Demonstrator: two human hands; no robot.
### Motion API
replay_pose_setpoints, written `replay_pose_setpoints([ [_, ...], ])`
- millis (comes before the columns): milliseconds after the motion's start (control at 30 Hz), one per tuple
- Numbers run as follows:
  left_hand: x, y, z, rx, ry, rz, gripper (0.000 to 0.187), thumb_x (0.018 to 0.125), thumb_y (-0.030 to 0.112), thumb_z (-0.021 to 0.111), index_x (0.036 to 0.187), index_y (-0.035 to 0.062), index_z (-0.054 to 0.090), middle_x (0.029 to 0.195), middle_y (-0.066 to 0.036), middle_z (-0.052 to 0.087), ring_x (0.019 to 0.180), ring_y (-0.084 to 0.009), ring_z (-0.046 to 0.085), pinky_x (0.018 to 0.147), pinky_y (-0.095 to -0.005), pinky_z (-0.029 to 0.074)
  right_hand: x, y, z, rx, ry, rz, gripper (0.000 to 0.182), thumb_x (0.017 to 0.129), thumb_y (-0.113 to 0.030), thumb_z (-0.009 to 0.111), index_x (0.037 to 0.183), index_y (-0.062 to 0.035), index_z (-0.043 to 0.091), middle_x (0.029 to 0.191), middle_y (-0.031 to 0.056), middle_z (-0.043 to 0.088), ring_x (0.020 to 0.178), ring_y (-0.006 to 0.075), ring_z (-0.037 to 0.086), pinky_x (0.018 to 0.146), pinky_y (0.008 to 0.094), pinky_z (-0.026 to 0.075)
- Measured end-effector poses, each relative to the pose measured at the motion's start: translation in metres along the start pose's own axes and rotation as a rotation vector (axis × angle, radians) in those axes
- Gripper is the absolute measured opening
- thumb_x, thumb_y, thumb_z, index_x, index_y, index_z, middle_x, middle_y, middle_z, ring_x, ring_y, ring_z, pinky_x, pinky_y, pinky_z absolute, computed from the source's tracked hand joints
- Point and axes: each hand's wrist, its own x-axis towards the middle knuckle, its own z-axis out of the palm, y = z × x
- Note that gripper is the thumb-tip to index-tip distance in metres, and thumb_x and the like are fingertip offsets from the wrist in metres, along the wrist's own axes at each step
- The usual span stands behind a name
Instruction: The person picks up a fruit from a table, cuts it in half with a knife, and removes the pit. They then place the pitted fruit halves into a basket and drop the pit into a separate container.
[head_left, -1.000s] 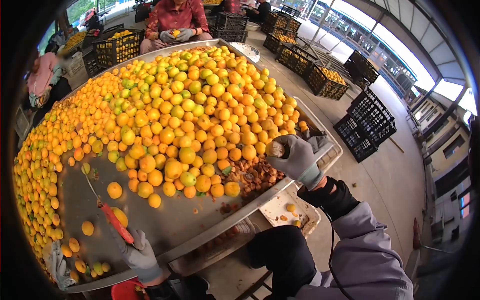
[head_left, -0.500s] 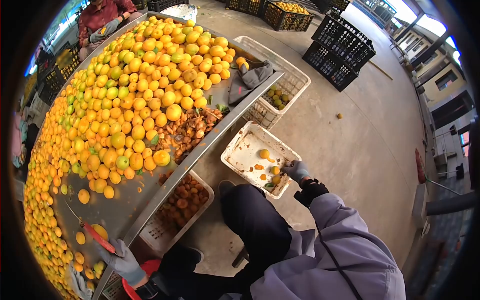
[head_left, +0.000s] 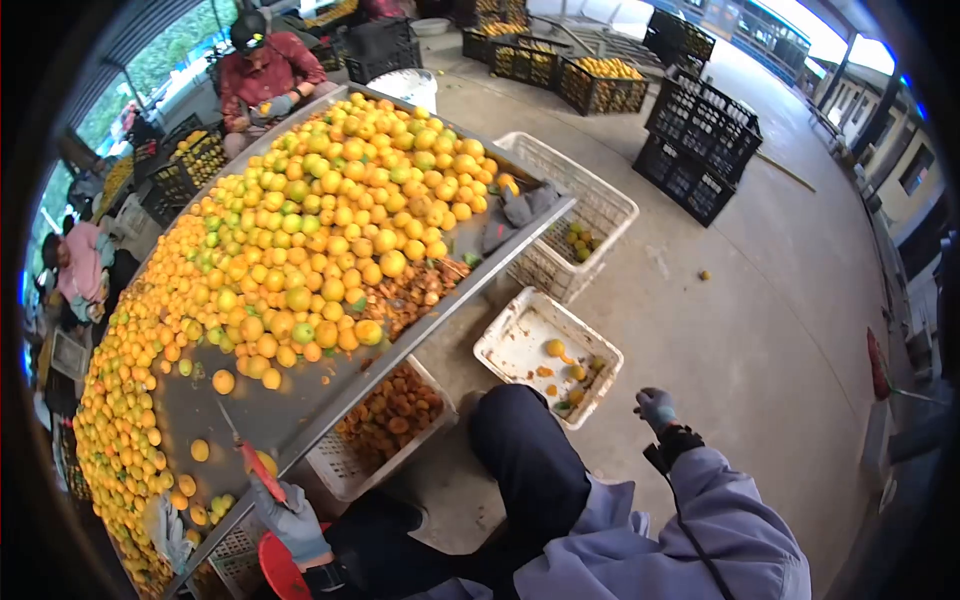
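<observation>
My left hand (head_left: 290, 525), in a grey glove, is closed around the red handle of a knife (head_left: 262, 476), its thin blade pointing over the metal table (head_left: 215, 420). A yellow-orange fruit (head_left: 266, 463) lies beside the handle. My right hand (head_left: 656, 408), also gloved, is in the air just right of a dirty white tray (head_left: 497, 352); its fingers look apart and nothing shows in them. Inside the tray are a few fruits (head_left: 577, 372) and scraps. A crate (head_left: 432, 425) of brownish-orange fruit pieces stands under the table edge, near my knee.
A large heap of yellow-orange fruits (head_left: 330, 230) covers much of the table, with brownish scraps (head_left: 415, 298) by its edge. Behind the tray stands a white basket (head_left: 610, 225). Black crates (head_left: 700, 145) are stacked on the floor. A person (head_left: 270, 75) sits across the table.
My right hand has let go of the white tray's rim and moved right, away from it. The view has tilted up, showing more of the background. My left hand keeps the knife.
</observation>
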Motion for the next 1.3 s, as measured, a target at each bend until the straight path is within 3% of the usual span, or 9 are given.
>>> replay_pose_setpoints([
  [133,0.005,0.001,0.008,0.041,-0.034,0.058,0.041,0.101,0.031,0.052,0.135,0.0089,0.050,0.059,0.005,0.033,0.044,-0.0045,0.031,0.041,-0.0198,0.025,-0.011,-0.064,0.000,0.137,-0.102,-0.064,0.033,0.094,-0.021,0.059,0.117,0.0027,0.064,0.098,0.0109,0.070,0.069,0.0200,0.070,0.057,0.0302,0.055],
  [200,0.012,0.007,0.023,0.016,-0.100,0.021,0.045,0.100,0.035,0.054,0.133,0.0050,0.051,0.111,-0.013,0.067,0.047,-0.0028,0.033,0.042,-0.0182,0.027,-0.010,-0.118,0.011,0.148,-0.091,-0.160,0.035,0.096,-0.022,0.059,0.120,0.0027,0.062,0.100,0.0104,0.070,0.070,0.0182,0.070,0.058,0.0290,0.055],
  [333,0.048,-0.004,0.035,-0.068,-0.110,0.044,0.047,0.101,0.035,0.051,0.137,0.0040,0.048,0.115,-0.014,0.066,0.047,-0.0017,0.031,0.042,-0.0181,0.025,-0.006,-0.256,0.040,0.257,-0.058,-0.619,0.036,0.099,-0.024,0.057,0.124,0.0024,0.060,0.105,0.0083,0.071,0.073,0.0130,0.068,0.063,0.0248,0.052],
  [567,0.106,-0.007,0.075,-0.196,-0.188,0.095,0.046,0.102,0.025,0.046,0.145,0.0080,0.039,0.140,-0.019,0.051,0.051,-0.0017,0.031,0.046,-0.0160,0.026,-0.012,-0.440,0.115,0.271,-0.147,-0.937,0.026,0.097,-0.015,0.059,0.115,0.0029,0.064,0.087,0.0044,0.068,0.076,0.0102,0.064,0.068,0.0240,0.051],
  [733,0.125,-0.005,0.084,-0.201,-0.235,0.133,0.051,0.101,0.034,0.050,0.140,0.0011,0.042,0.126,-0.012,0.061,0.049,-0.0024,0.029,0.047,-0.0195,0.025,0.015,-0.524,0.196,-0.283,0.041,-1.153,0.032,0.084,-0.019,0.066,0.112,-0.0045,0.067,0.098,0.0216,0.068,0.091,0.0352,0.067,0.080,0.0373,0.053],
  [900,0.124,-0.016,0.080,-0.200,-0.033,0.182,0.049,0.102,0.033,0.048,0.138,0.0006,0.044,0.107,-0.005,0.064,0.051,-0.0042,0.027,0.049,-0.0215,0.024,0.048,-0.575,0.273,-0.475,-0.052,-1.093,0.059,0.086,-0.036,0.064,0.137,-0.0085,0.051,0.139,0.0170,0.052,0.122,0.0360,0.054,0.100,0.0402,0.044],
  [1000,0.134,-0.020,0.058,0.106,-0.141,0.400,0.045,0.103,0.032,0.046,0.138,0.0034,0.046,0.087,0.000,0.055,0.053,-0.0048,0.027,0.052,-0.0208,0.024,0.051,-0.594,0.313,-0.460,-0.130,-1.055,0.064,0.084,-0.041,0.066,0.140,-0.0145,0.050,0.138,0.0205,0.050,0.125,0.0375,0.050,0.103,0.0423,0.043],
  [1067,0.135,-0.007,0.061,-0.127,-0.069,0.120,0.043,0.102,0.032,0.046,0.138,0.0070,0.047,0.077,0.002,0.043,0.053,-0.0051,0.027,0.053,-0.0203,0.023,0.034,-0.611,0.319,-0.586,-0.109,-0.997,0.062,0.084,-0.041,0.067,0.139,-0.0170,0.050,0.135,0.0199,0.051,0.123,0.0381,0.050,0.103,0.0427,0.043],
  [1300,0.154,-0.003,0.068,-0.289,-0.142,0.144,0.038,0.099,0.035,0.054,0.127,0.0092,0.054,0.070,0.004,0.041,0.051,-0.0049,0.028,0.050,-0.0214,0.023,-0.002,-0.619,0.354,-0.593,-0.246,-1.095,0.056,0.081,-0.033,0.068,0.134,-0.0213,0.054,0.129,0.0180,0.052,0.117,0.0371,0.053,0.098,0.0431,0.046],
])
